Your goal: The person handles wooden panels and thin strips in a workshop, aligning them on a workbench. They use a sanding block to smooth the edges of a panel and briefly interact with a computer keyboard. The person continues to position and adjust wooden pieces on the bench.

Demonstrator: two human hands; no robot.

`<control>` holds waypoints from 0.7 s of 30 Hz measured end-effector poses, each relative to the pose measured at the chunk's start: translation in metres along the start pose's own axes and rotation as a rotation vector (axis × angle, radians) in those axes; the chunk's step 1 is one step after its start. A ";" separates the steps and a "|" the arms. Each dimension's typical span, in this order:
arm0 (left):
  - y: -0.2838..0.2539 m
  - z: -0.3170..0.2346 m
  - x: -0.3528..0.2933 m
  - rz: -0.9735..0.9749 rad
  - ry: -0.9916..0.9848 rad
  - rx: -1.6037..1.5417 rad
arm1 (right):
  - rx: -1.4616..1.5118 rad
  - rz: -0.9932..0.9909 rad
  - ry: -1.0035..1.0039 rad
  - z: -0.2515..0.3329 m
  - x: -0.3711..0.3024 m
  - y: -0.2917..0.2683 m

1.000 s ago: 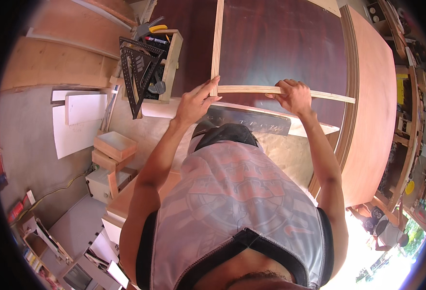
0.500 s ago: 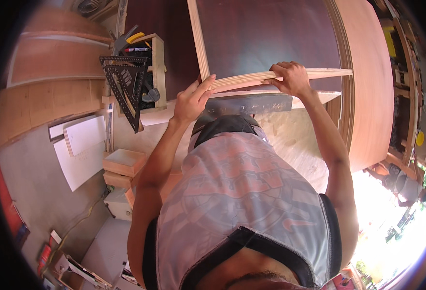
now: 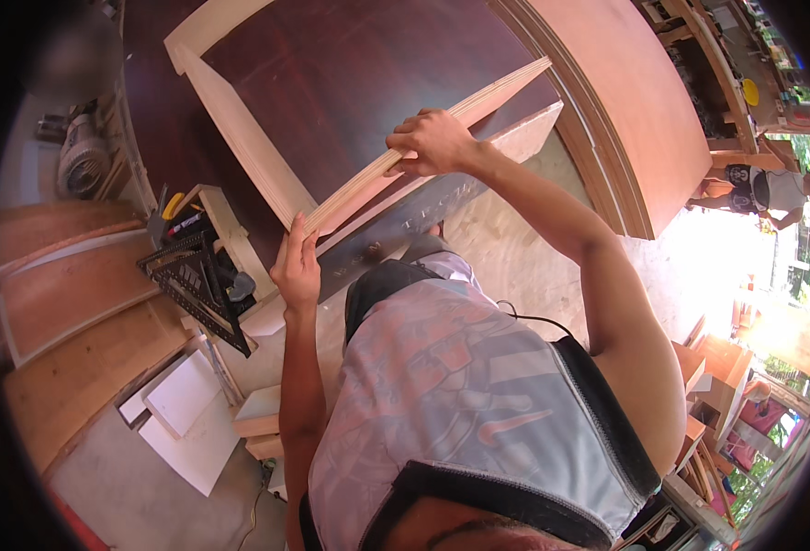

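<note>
An open wooden frame of pale plywood strips stands on edge over a dark reddish-brown tabletop (image 3: 359,69). Its near board (image 3: 354,195) runs slantwise from the near left corner up to the right, and its side board (image 3: 244,133) goes back from that corner. My right hand (image 3: 434,142) is closed over the top edge of the near board, around its middle. At the near left corner, my left hand (image 3: 296,268) grips the board's end, fingers on top; its thumb is partly hidden.
Left of the frame sits a wooden tool tray (image 3: 230,241) with a black triangular square (image 3: 194,289) leaning on it. Stacked reddish panels (image 3: 607,101) stand to the right. White boards (image 3: 185,413) lie lower left. Another person (image 3: 781,191) is far off at the right.
My view has turned, so the frame now lies slantwise, with its far strip showing. My right hand is nearer the board's middle; my left hand stays at the corner.
</note>
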State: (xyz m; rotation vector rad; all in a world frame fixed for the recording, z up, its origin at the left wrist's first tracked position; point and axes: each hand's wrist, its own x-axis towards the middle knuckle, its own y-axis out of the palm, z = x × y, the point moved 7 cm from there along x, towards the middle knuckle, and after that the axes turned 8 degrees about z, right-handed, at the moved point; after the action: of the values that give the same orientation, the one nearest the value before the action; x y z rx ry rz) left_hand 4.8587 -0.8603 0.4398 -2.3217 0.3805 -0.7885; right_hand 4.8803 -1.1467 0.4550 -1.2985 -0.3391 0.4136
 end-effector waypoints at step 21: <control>-0.004 0.021 0.003 0.459 -0.248 0.213 | 0.150 -0.131 -0.077 0.139 0.069 0.035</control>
State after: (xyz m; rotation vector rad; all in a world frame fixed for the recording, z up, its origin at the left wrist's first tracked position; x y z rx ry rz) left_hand 4.8745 -0.8482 0.4306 -1.9922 0.6522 -0.2969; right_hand 4.8721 -0.9879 0.4552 -1.1091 -0.4477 0.3714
